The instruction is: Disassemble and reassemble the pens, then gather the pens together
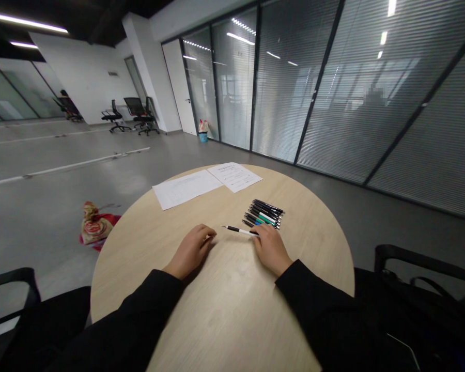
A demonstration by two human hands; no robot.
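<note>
My right hand (270, 248) rests on the round wooden table (225, 310) with its fingers closed on the rear end of a black and white pen (238, 230), which lies pointing left. Just beyond it lies a row of several pens (264, 213), black, white and green. My left hand (191, 250) lies knuckles up on the table to the left of the pen's tip, fingers loosely curled, holding nothing that I can see. Both arms are in black sleeves.
Two printed sheets of paper (186, 188) (235, 175) lie at the table's far edge. Black chairs (422, 289) stand at my right and left. A red and tan bag (95, 226) sits on the floor at left. Office chairs (137, 113) stand far back.
</note>
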